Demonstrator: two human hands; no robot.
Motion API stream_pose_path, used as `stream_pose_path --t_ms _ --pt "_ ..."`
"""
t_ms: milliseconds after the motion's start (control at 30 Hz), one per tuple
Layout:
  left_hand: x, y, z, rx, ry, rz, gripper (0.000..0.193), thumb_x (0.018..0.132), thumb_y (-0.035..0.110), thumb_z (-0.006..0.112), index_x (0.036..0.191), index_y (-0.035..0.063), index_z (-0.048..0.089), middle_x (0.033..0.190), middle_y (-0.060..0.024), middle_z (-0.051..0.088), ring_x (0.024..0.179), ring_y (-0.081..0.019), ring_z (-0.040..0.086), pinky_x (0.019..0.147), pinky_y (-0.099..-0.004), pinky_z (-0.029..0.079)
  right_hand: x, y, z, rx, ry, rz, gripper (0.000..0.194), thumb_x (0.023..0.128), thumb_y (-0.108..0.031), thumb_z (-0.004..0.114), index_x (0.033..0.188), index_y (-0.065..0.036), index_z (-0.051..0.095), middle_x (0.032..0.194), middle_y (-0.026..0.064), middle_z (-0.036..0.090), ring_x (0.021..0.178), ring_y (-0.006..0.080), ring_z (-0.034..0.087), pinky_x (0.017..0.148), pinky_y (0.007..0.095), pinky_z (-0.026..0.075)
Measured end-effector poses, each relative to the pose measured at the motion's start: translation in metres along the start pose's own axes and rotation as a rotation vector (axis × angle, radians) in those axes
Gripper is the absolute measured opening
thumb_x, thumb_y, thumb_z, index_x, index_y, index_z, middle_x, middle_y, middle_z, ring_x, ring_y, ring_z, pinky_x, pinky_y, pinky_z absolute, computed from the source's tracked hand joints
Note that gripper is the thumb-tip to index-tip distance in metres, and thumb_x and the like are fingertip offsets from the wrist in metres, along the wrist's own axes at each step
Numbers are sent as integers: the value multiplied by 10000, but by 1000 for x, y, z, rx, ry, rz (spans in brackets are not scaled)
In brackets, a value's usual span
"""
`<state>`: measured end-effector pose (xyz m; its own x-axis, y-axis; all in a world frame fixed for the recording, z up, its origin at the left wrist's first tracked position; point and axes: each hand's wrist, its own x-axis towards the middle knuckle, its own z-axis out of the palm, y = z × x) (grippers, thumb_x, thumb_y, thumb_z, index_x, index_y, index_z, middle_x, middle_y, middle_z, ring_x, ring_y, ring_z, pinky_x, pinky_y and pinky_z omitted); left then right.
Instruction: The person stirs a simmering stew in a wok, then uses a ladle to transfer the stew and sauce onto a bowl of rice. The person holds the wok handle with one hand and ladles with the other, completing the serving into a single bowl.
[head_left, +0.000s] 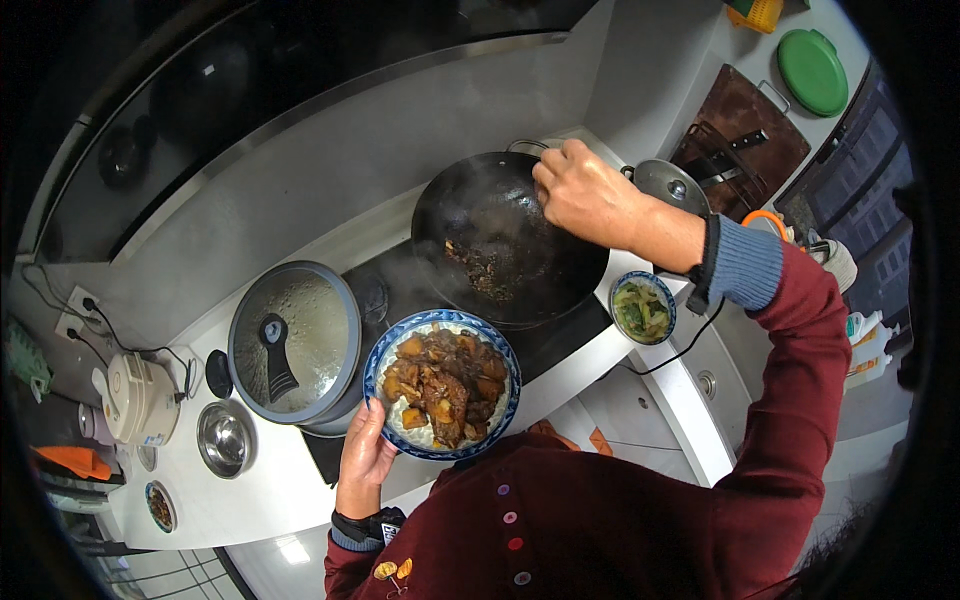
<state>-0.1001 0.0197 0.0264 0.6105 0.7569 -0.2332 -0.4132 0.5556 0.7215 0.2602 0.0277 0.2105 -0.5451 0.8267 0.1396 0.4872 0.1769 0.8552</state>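
My left hand (367, 446) grips the rim of a blue-and-white plate (377, 351) heaped with braised meat and orange-brown chunks (446, 397). Above the right side of a black wok (517, 217), my right hand (574, 187) is closed with its fingers bent down; whatever it may hold is hidden. Dark food scraps (484, 274) lie in the wok, and steam rises over it. Left of the plate, a glass-lidded pot (311, 322) stands on the black cooktop, its lid fogged with droplets. A small patterned bowl of cooked greens (643, 307) sits right of the wok.
A rice cooker (142, 397), a steel bowl (225, 440) and a small dish of food (160, 507) stand on the left counter. At the right are a lidded pan (670, 186), a cutting board (780, 127) with a knife (739, 146), a green lid (811, 73) and a sink (705, 382).
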Motion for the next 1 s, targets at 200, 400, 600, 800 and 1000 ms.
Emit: stream_pose_path --t_ms 200,400,600,800,1000 --pt "-1 0 0 -10 16 -31 446 970 318 458 1312 37 405 1259 -108 540 1085 -199 586 878 -338 525 16 2 41 -27 -173 182 131 747 -189 581 756 -107 682 761 -7 563 807 159 523 659 279 376" --pt "-3 0 1 -5 40 -31 456 967 323 462 1312 30 401 1262 -107 537 1085 -199 585 870 -340 529 11 -24 42 -19 55 106 108 690 -199 601 652 -134 678 704 -19 543 759 157 506 623 287 346" --pt "-1 -2 -1 -19 13 -38 443 967 321 465 1301 35 419 1247 -104 549 1076 -198 590 866 -339 531 -14 -21 8 11 199 -88 132 694 -201 608 727 -87 667 707 -21 524 777 137 499 648 283 369" --pt "-2 -4 -3 -20 -8 -42 426 972 309 457 1297 36 423 1249 -100 548 1070 -198 592 868 -337 528 -24 21 19 227 -153 171 99 732 -170 619 744 -129 709 815 39 652 846 209 633 687 342 484" --pt "-6 -3 -5 -16 30 -62 415 975 303 451 1294 37 427 1246 -96 550 1070 -198 593 866 -337 528 -64 77 57 606 -634 316 397 584 -99 728 950 -255 731 864 50 696 865 268 655 689 368 507"
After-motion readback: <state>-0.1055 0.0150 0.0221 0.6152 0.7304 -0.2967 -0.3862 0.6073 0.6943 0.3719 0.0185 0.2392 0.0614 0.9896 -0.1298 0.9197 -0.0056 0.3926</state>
